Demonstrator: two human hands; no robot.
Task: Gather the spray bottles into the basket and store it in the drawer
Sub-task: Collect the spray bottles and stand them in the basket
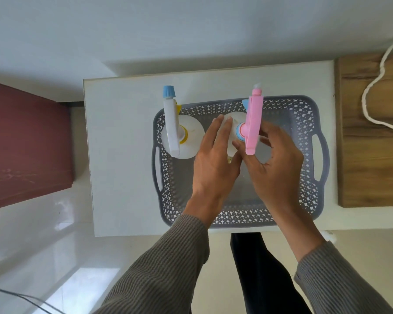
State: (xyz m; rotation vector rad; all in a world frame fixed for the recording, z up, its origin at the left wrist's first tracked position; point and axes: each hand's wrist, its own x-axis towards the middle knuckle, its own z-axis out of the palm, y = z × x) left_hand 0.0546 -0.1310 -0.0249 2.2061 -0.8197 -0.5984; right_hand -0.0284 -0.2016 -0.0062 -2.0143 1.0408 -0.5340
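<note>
Squarely on the smooth white table top (123, 155) sits the grey plastic basket (304, 123), the landmark for everything else: a rounded rectangle with perforated lattice walls, a plain solid floor and a cut-out handle slot at each short end.

Inside the basket, at its left end, stands the white spray bottle (186, 141), seen from straight above as a round, glossy, translucent body. Its trigger head is a long white bar with a yellow collar and a ribbed blue nozzle that reaches past the basket's far rim.

Near the middle of the basket, upright, is the pink spray bottle (252, 123), with a similar round pale body, a flat pink trigger head, a blue-and-pink collar and a small white tip at the nozzle. Both hands are on it. The left hand (213, 162) is curved around the left side of the body, fingers spread over the shoulder and thumb pressed low on the plastic. The right hand (275, 164) cups the right side, thumb touching beside the pink head, fingers bent around the far flank. Whether the bottle's base rests on the basket floor cannot be told.

Ribbed grey knitted sleeves (168, 257) cover both forearms.

Right of the basket lies a grained wooden surface (372, 166) carrying a twisted white cord (372, 87); left of it, a dull red cabinet top (25, 143).
</note>
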